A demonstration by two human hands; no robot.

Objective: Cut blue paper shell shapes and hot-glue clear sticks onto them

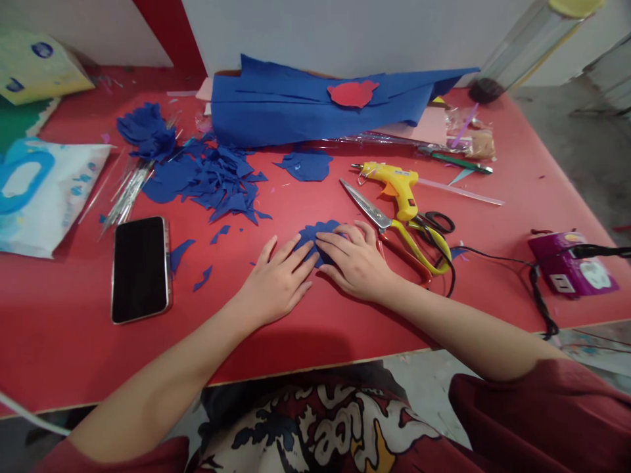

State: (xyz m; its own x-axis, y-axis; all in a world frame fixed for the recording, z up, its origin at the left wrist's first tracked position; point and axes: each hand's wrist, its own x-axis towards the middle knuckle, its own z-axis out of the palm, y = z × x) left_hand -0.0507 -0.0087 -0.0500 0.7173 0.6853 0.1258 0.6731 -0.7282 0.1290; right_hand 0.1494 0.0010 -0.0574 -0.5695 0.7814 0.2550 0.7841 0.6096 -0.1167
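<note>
My left hand lies flat on the red table, its fingers stretched out over the left edge of a small blue felt cutout. My right hand rests palm down beside it, with spread fingers pressing the same cutout. Both hands are open and flat, and they hide much of the piece.
Scissors and a yellow glue gun lie just right of my hands, with a black cord running to a purple socket box. A phone lies to the left. Blue scraps, a folded blue sheet and bags sit farther back.
</note>
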